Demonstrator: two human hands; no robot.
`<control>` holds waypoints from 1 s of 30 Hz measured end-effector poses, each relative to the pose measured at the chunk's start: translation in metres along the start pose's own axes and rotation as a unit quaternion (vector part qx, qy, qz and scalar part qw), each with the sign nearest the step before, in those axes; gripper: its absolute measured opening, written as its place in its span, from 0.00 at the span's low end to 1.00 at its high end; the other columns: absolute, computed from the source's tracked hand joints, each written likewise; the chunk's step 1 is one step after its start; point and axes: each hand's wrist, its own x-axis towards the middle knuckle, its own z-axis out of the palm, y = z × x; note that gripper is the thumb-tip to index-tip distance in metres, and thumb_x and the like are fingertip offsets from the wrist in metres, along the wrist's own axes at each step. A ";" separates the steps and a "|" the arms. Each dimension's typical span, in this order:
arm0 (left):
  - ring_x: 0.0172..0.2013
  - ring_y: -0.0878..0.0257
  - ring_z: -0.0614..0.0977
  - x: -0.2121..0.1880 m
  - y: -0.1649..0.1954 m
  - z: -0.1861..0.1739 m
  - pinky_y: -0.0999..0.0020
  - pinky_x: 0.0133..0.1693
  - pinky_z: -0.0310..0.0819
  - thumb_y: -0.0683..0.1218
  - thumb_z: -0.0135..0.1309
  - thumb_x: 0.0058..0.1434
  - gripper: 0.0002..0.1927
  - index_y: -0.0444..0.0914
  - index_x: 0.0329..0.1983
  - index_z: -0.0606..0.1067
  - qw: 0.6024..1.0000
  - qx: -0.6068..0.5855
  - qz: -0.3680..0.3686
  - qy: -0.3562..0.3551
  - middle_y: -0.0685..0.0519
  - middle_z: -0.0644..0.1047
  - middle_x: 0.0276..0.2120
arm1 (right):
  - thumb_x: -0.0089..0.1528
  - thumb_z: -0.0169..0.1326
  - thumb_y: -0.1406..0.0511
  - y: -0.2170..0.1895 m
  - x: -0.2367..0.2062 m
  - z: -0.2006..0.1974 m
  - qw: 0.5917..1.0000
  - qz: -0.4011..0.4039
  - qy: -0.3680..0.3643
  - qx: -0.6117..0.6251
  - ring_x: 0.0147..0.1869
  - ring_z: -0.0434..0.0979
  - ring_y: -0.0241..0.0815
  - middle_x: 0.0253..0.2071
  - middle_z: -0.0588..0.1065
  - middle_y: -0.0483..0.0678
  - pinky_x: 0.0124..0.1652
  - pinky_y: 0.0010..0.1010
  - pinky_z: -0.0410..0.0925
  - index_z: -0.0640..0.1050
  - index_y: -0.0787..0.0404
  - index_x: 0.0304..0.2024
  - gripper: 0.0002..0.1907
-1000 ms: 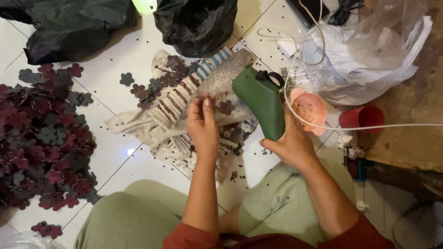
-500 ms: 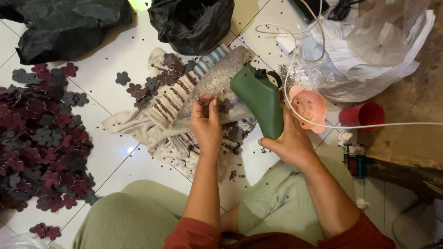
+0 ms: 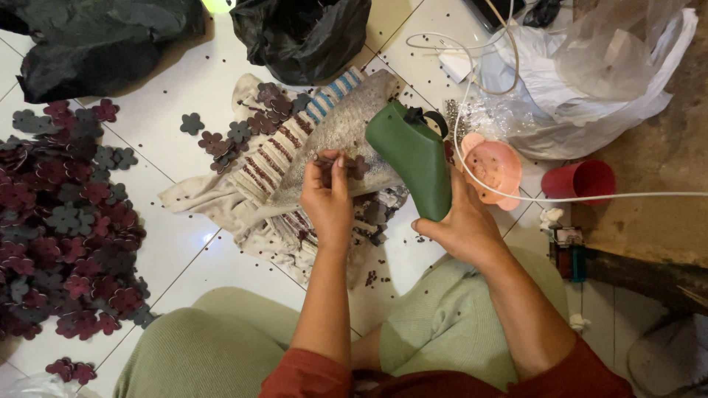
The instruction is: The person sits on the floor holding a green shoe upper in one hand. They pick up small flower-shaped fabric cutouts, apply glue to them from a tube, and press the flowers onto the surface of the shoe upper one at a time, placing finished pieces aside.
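- Pinched between thumb and fingertips of the left hand (image 3: 328,193) is a small dark flower-shaped piece (image 3: 357,166); the fingers are closed together on it, just above the striped cloth (image 3: 254,173).
- Far to the left of the cloth, a big heap of maroon and grey flower pieces (image 3: 63,228) lies on the white tiled floor (image 3: 169,250), well apart from both hands.
- Above and to the left of the cloth sits a black plastic bag (image 3: 96,40); a second black bag (image 3: 302,33) touches the upper edge of the cloth.
- On the upper part of the cloth rests a small group of the same flower pieces (image 3: 251,129).
- Across the middle of the cloth lies a grey fabric piece (image 3: 346,133), and the left hand is over it.
- At the right edge of the cloth, the right hand (image 3: 461,225) is wrapped firmly around the handle of a green glue gun (image 3: 413,158); its nozzle end points up and left, near the pinched flower piece.
- Just right of the cloth, behind the gun, stands a pink plastic strainer (image 3: 494,166); a white cord (image 3: 627,196) runs over it toward the right.
- Further right of the cloth is a red cup (image 3: 579,180), and above it a clear plastic bag (image 3: 605,66).
- Below the cloth are the person's knees in light green trousers (image 3: 214,346).
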 end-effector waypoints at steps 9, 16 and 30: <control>0.36 0.67 0.82 -0.004 0.010 -0.001 0.71 0.41 0.77 0.38 0.56 0.69 0.04 0.34 0.45 0.77 0.983 0.166 0.079 -0.014 0.52 0.81 0.35 | 0.42 0.67 0.55 0.001 -0.001 0.001 1.000 -0.025 0.006 0.000 0.68 0.68 0.58 0.64 0.67 0.63 0.60 0.43 0.64 0.54 0.61 0.72 0.60; 0.42 0.56 0.85 0.001 0.008 -0.003 0.65 0.45 0.80 0.39 0.58 0.66 0.06 0.35 0.46 0.79 0.944 0.269 0.181 -0.057 0.46 0.83 0.42 | 0.43 0.67 0.56 -0.002 -0.001 0.002 0.999 -0.033 0.020 -0.010 0.68 0.68 0.59 0.64 0.67 0.62 0.60 0.44 0.64 0.55 0.61 0.72 0.59; 0.48 0.50 0.85 0.002 -0.007 -0.018 0.62 0.49 0.80 0.34 0.57 0.60 0.15 0.35 0.51 0.79 0.925 0.267 0.257 -0.090 0.44 0.82 0.47 | 0.50 0.62 0.66 -0.037 -0.049 -0.005 0.888 -0.388 0.238 0.069 0.77 0.54 0.64 0.70 0.57 0.71 0.71 0.49 0.52 0.54 0.72 0.71 0.50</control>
